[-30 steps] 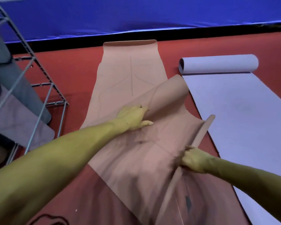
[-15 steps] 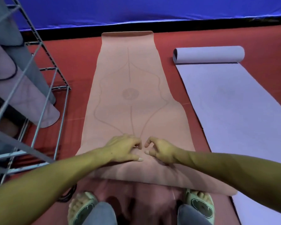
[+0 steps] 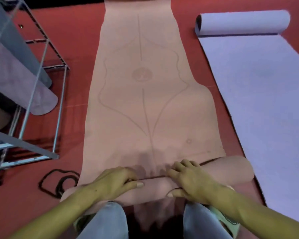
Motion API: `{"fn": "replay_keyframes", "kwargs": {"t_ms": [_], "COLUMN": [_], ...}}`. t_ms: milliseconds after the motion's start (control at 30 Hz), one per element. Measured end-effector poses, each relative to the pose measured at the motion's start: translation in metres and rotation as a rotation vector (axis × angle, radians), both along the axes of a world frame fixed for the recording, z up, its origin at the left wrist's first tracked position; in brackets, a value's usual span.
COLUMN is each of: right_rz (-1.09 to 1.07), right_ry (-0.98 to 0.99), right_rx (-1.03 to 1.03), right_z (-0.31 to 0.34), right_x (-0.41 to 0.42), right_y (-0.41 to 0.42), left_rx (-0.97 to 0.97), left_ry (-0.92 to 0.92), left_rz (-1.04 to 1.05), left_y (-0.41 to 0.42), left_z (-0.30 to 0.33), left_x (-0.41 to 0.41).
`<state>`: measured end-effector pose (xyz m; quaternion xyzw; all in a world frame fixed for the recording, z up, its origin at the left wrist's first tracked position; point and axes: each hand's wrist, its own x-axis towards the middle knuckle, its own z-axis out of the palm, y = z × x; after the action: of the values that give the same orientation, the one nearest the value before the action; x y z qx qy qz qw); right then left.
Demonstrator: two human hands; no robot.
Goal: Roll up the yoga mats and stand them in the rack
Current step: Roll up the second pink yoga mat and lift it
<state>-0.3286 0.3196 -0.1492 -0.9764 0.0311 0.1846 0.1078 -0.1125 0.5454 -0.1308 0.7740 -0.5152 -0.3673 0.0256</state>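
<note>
A pink yoga mat (image 3: 141, 94) with a line pattern lies lengthwise on the red floor, its near end turned into a loose, slanted roll (image 3: 228, 171). My left hand (image 3: 114, 181) and my right hand (image 3: 190, 178) lie side by side on that roll, fingers curled over its front and thumbs behind it. A lilac mat (image 3: 259, 94) lies flat at the right, its far end rolled (image 3: 242, 23). The metal rack (image 3: 41, 69) stands at the left.
In the rack lean a grey mat (image 3: 16, 40) and a mauve mat (image 3: 24, 87). A black cord (image 3: 57, 181) lies coiled on the floor left of the roll. My knees (image 3: 109, 219) in grey trousers are below the hands.
The pink mat went from lifted and folded over to lying flat. Both hands came to its near end and have rolled that end forward into a thicker roll.
</note>
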Motion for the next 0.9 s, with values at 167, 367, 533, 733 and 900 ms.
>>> {"fn": "replay_keyframes", "kwargs": {"t_ms": [167, 367, 533, 733, 900], "right_rz": [-0.025, -0.147, -0.23, -0.229, -0.189], "right_ry": [0.193, 0.267, 0.256, 0.241, 0.203], "right_rx": [0.139, 0.183, 0.215, 0.284, 0.259], "right_z": [0.007, 0.034, 0.045, 0.01, -0.004], "right_x": [-0.012, -0.009, -0.016, -0.03, -0.033], "right_y": [0.018, 0.024, 0.022, 0.025, 0.037], "left_rx": [-0.002, 0.005, -0.092, 0.042, 0.095], "left_ry": [-0.038, 0.022, -0.103, -0.122, -0.182], "left_rz": [-0.041, 0.027, -0.026, -0.112, -0.174], "left_y": [0.021, 0.017, 0.012, 0.005, 0.018], "left_z": [0.006, 0.005, 0.012, 0.015, 0.01], "left_x": [-0.03, -0.014, -0.012, -0.034, -0.056]}}
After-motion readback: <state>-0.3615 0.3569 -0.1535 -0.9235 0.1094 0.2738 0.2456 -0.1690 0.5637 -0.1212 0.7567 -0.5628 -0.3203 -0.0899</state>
